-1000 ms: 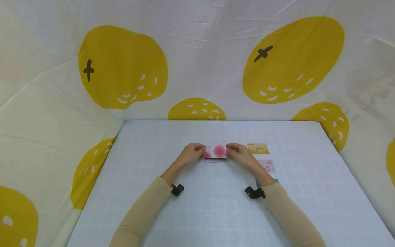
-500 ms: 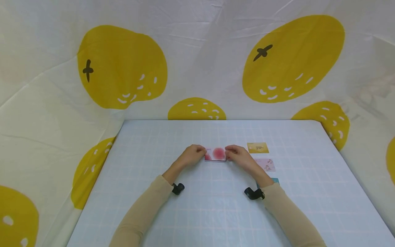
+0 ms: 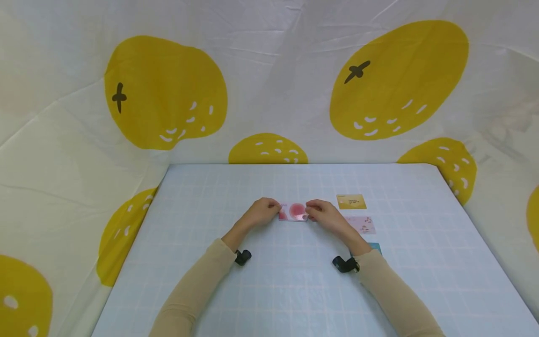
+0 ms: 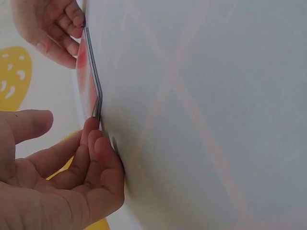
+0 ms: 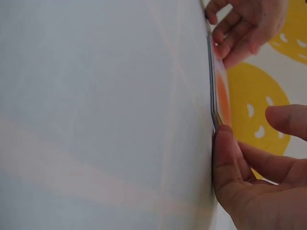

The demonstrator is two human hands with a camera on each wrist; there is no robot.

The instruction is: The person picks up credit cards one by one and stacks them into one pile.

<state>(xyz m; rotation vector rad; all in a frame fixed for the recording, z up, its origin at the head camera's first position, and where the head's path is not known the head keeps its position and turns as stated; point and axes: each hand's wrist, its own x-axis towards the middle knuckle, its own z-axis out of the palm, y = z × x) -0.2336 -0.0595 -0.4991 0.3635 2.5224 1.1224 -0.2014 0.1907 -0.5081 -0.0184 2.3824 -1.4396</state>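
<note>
A small card (image 3: 292,212) with pink and red circles lies flat on top of other cards. Their stacked edges (image 4: 94,72) show as thin dark layers in the left wrist view. At the stack's left end my left hand (image 3: 262,211) touches it with loosely bent fingertips, the thumb (image 4: 31,125) held off the cards. My right hand (image 3: 326,215) does the same at the right end, fingertips (image 5: 224,136) against the short edge and thumb (image 5: 288,120) apart.
To the right on the blue-white checked table (image 3: 261,290) lie a yellow card (image 3: 351,201), a pale pink card (image 3: 364,224) and a teal card (image 3: 376,246), the last two partly covered by the right arm. A curtain (image 3: 278,70) with yellow fruit prints stands behind.
Both hands have lowered the pink-circle card slightly towards me onto the card beneath, whose edge showed separately before. Both thumbs and fingers stay at the stack's ends.
</note>
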